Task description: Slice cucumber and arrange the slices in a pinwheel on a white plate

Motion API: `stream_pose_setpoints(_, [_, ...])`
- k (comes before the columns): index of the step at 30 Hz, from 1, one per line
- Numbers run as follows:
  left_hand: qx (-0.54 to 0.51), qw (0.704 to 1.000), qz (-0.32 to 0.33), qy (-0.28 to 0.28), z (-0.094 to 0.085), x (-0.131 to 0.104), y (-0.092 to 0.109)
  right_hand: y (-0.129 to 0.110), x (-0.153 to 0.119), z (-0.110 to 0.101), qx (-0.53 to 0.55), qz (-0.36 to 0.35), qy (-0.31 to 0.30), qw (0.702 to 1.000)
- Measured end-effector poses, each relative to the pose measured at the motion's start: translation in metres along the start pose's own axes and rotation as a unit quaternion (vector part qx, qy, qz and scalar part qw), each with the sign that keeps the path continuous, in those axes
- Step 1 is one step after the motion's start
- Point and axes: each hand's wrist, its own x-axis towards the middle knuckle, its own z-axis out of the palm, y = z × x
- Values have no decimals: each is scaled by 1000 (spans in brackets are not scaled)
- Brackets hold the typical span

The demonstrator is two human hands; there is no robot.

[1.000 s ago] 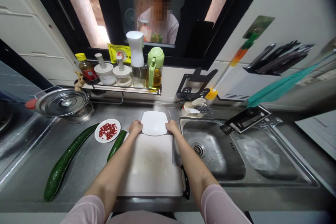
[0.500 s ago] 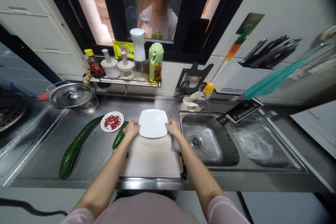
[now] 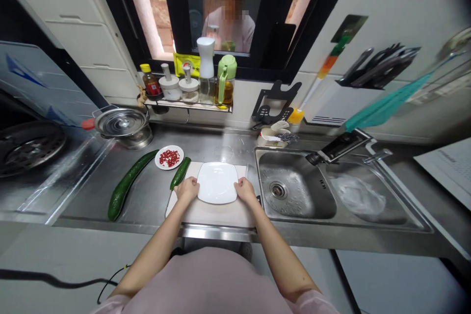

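A white square plate (image 3: 217, 183) is held level between my hands, over the pale cutting board (image 3: 221, 217). My left hand (image 3: 188, 189) pinches its left edge, and my right hand (image 3: 244, 189) grips its right edge. Whether the plate touches the board cannot be made out. Left of my left hand lies a short piece of cucumber (image 3: 180, 173). Beside that sits a small white dish (image 3: 161, 160) of chopped red bits (image 3: 170, 157). A long green cucumber (image 3: 128, 185) lies farther left on the steel counter (image 3: 88, 191).
A steel sink (image 3: 294, 194) with a black faucet (image 3: 336, 148) is on the right, a plastic bag (image 3: 358, 195) in its second basin. A lidded pot (image 3: 127, 125) stands at the back left. Seasoning bottles line a wall shelf (image 3: 191, 104). A knife rack (image 3: 340, 103) hangs at right.
The camera view has shifted. The plate, still between both hands, is nearer to me over the board and now covers more of its middle.
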Motion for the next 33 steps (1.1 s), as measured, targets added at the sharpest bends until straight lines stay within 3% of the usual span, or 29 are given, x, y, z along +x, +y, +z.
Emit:
stream_pose_setpoints(9, [19,1000,9,-8,8,-11,-12,2,-18,5,-39,5,-5,999])
stream_pose_setpoints(33, [56,998,14,-20,15,-7,-15,6,-19,13,-77,4,-16,997])
